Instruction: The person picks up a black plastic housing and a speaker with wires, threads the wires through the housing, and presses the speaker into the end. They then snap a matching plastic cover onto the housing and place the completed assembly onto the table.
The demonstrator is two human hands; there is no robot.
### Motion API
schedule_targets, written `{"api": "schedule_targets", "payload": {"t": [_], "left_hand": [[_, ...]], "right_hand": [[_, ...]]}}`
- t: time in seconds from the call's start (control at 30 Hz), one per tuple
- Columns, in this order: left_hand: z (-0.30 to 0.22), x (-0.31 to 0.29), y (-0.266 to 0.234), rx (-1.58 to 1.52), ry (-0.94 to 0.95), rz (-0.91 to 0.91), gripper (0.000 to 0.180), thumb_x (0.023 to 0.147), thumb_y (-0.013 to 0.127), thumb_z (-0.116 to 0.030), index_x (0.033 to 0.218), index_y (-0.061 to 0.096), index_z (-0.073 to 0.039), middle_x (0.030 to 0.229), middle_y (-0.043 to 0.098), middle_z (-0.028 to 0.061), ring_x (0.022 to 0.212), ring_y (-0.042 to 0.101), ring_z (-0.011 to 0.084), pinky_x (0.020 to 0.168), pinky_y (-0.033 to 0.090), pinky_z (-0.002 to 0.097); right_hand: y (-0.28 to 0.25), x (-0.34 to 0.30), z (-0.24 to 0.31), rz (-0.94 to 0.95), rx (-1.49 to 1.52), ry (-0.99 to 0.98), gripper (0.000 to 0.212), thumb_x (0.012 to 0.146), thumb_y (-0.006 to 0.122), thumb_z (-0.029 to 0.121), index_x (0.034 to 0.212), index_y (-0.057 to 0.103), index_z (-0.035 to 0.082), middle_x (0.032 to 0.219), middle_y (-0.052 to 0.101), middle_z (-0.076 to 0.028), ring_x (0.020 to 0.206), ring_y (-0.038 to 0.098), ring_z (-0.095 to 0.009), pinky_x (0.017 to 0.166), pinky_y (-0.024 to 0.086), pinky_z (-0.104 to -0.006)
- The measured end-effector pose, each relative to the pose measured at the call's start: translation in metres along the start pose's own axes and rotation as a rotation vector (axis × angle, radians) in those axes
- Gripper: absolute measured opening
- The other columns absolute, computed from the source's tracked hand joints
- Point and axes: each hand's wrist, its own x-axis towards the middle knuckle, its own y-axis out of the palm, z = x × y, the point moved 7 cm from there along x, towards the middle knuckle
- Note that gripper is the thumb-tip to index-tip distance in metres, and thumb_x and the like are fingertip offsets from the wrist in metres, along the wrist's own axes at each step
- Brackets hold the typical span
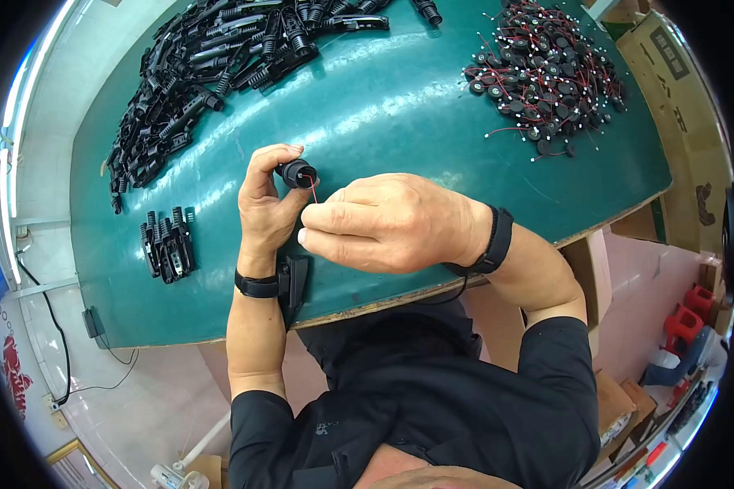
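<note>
My left hand (pixel 267 200) is closed around a black plastic tube-shaped housing (pixel 296 173), its round open end turned toward my right hand. A thin red wire (pixel 315 192) comes out of that opening. Pinched fingertips of my right hand (pixel 375 222) hold the wire just beside the housing; the very end of it is hidden by the fingers. Both hands are above the near middle of the green table (pixel 367 130). Beside the left wristband is a dark angular piece (pixel 296 281), partly hidden by the forearm.
A large heap of black plastic housings (pixel 212 61) covers the far left. Several more housings (pixel 167 246) lie in a row left of my left hand. At the far right is a pile of small round black parts with red wires (pixel 546 81). A cardboard box (pixel 661 65) stands beyond the right edge.
</note>
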Motion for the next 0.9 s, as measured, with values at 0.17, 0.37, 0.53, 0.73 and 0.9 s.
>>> {"api": "schedule_targets", "payload": {"t": [0.17, 0.37, 0.53, 0.73, 0.9], "left_hand": [[-0.002, 0.000, 0.003, 0.022, 0.004, 0.003, 0.051, 0.076, 0.081, 0.012, 0.120, 0.065, -0.007, 0.121, 0.065, 0.0095, 0.118, 0.064, 0.0239, 0.103, 0.051, 0.0357], [-0.004, 0.000, 0.005, 0.043, -0.009, 0.008, 0.052, 0.072, 0.075, 0.016, 0.117, 0.065, -0.007, 0.119, 0.066, 0.0092, 0.117, 0.064, 0.0236, 0.103, 0.051, 0.0360], [-0.007, -0.002, -0.001, 0.064, -0.004, 0.006, 0.053, 0.070, 0.072, 0.017, 0.116, 0.065, -0.007, 0.118, 0.067, 0.0090, 0.117, 0.065, 0.0236, 0.103, 0.051, 0.0362], [-0.012, -0.004, -0.006, 0.095, 0.006, -0.002, 0.051, 0.070, 0.072, 0.016, 0.116, 0.067, -0.006, 0.116, 0.067, 0.0092, 0.113, 0.065, 0.0229, 0.100, 0.051, 0.0343], [-0.020, -0.007, -0.013, 0.139, -0.025, -0.023, 0.048, 0.071, 0.079, 0.010, 0.114, 0.069, -0.006, 0.113, 0.068, 0.0087, 0.107, 0.066, 0.0225, 0.095, 0.052, 0.0330]], "right_hand": [[0.002, -0.003, -0.002, 0.030, -0.006, -0.001, 0.027, 0.078, 0.075, 0.003, 0.105, 0.073, 0.000, 0.104, 0.066, -0.009, 0.079, 0.068, -0.022, 0.067, 0.059, -0.0326], [0.004, -0.004, -0.002, 0.014, -0.019, -0.007, 0.028, 0.077, 0.075, 0.003, 0.104, 0.072, -0.001, 0.104, 0.066, -0.009, 0.079, 0.068, -0.021, 0.067, 0.059, -0.0324], [0.004, 0.002, -0.003, 0.043, 0.026, -0.002, 0.028, 0.078, 0.074, 0.004, 0.105, 0.071, 0.000, 0.104, 0.067, -0.010, 0.080, 0.069, -0.022, 0.067, 0.059, -0.0331], [0.005, 0.003, -0.019, -0.029, 0.168, 0.161, 0.031, 0.078, 0.075, -0.004, 0.109, 0.070, 0.001, 0.106, 0.068, -0.012, 0.083, 0.070, -0.027, 0.069, 0.060, -0.0343], [0.008, 0.002, -0.032, -0.146, 0.246, 0.332, 0.038, 0.077, 0.078, -0.011, 0.111, 0.069, 0.003, 0.109, 0.070, -0.012, 0.086, 0.070, -0.026, 0.072, 0.060, -0.0326]]}}
